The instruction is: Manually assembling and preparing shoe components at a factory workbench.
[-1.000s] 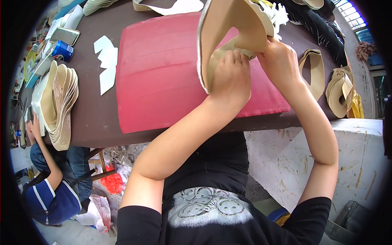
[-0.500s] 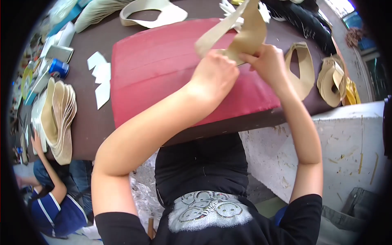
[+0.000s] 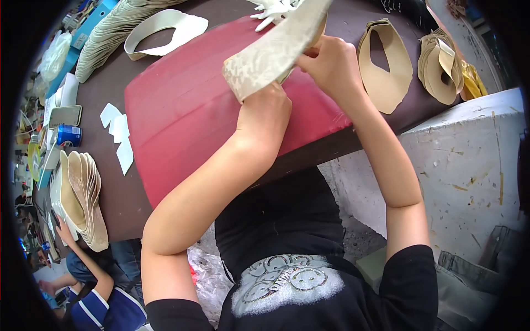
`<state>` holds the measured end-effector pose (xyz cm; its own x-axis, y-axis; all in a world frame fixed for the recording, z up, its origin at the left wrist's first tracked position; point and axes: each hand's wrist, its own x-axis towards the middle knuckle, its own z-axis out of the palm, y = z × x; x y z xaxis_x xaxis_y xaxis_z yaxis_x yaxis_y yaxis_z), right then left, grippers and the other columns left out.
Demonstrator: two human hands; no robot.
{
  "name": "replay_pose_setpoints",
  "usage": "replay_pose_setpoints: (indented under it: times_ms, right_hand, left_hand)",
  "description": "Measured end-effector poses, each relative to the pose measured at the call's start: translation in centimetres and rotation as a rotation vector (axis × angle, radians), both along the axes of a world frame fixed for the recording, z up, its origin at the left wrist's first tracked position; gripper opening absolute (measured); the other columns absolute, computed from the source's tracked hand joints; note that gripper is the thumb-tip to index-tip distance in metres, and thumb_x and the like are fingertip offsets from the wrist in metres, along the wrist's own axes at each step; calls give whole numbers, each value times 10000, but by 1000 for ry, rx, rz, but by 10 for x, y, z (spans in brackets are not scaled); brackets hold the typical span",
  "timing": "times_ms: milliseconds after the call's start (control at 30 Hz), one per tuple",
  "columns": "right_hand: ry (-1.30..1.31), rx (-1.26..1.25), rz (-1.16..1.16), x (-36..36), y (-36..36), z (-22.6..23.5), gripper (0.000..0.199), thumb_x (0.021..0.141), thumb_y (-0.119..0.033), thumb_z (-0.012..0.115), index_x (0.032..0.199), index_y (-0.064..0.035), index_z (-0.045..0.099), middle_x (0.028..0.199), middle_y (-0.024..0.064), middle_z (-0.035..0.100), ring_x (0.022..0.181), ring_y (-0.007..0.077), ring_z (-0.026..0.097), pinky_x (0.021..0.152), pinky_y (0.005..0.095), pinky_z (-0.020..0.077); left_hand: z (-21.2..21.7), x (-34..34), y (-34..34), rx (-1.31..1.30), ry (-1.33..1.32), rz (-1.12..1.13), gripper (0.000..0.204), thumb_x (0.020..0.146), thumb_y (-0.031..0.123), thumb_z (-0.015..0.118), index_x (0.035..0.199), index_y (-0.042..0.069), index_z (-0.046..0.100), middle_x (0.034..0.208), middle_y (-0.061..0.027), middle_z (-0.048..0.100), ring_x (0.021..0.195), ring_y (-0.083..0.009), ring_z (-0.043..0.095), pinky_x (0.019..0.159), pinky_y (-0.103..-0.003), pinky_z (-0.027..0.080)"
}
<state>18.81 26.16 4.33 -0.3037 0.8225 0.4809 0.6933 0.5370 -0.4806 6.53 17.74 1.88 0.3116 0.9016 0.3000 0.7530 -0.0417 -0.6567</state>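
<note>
A beige shoe upper [image 3: 276, 54], bent into a band with a mottled pale side showing, is held up over a red padded sheet [image 3: 182, 113]. At its lower edge my left hand [image 3: 266, 110] is closed on it, the fingertips hidden behind the band. My right hand [image 3: 333, 65] pinches its right edge between thumb and fingers, which are partly covered. Just right of that hand lies a stack of beige uppers [image 3: 395, 91]. Farther right sits another bundle of uppers [image 3: 436, 69].
A single pale upper [image 3: 190, 30] and white gloves [image 3: 273, 10] lie at the back. On the left are white paper pieces [image 3: 125, 154], a blue can [image 3: 69, 135], a phone [image 3: 65, 116] and stacked uppers [image 3: 88, 193]. Another person's hand [image 3: 65, 231] rests near that stack.
The shoe upper has been turned, so its mottled pale side now faces up. Both hands stay on it. The whole view has shifted, with the table's things now farther left.
</note>
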Motion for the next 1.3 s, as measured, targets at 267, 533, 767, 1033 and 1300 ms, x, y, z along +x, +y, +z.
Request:
replay_pose_setpoints:
  times_ms: [267,533,767,1033,1300]
  right_hand:
    - [235,372,166,-8,22,-28,213,718,-111,726,748,77,630,640,183,625,496,321,556,525,403,482]
    - [-42,-699,51,25,33,28,231,802,-170,730,755,53,691,633,82,658,488,170,531,510,289,469]
    - [-213,194,809,-29,-51,40,425,748,-112,761,1165,-101,675,1124,52,674,979,214,621,879,353,514]
    - [-435,204,1138,-100,-68,20,346,799,-103,685,1138,-57,637,1113,62,662,979,206,627,891,352,515]
    - [-591,258,984,-121,-89,22,306,816,-79,661,1115,-22,631,1036,85,662,902,208,632,810,337,545]
  left_hand:
    - [5,-3,9,19,99,-30,343,874,95,553,1183,-26,642,910,-111,641,707,-158,564,542,-274,450]
    - [9,5,44,-27,114,-147,142,836,121,569,834,110,710,762,-83,666,613,-158,550,547,-321,406]
    - [52,-155,-75,-472,-187,-315,172,841,127,589,989,63,651,964,-73,670,803,-187,597,939,-349,441]
    - [33,-217,-174,-208,-281,-198,356,848,163,608,1153,-19,607,1063,-132,658,985,-242,631,1008,-360,425]
    - [23,-184,-166,-151,-916,-30,491,734,173,782,1188,45,647,1164,-84,666,965,-230,651,748,-296,539]
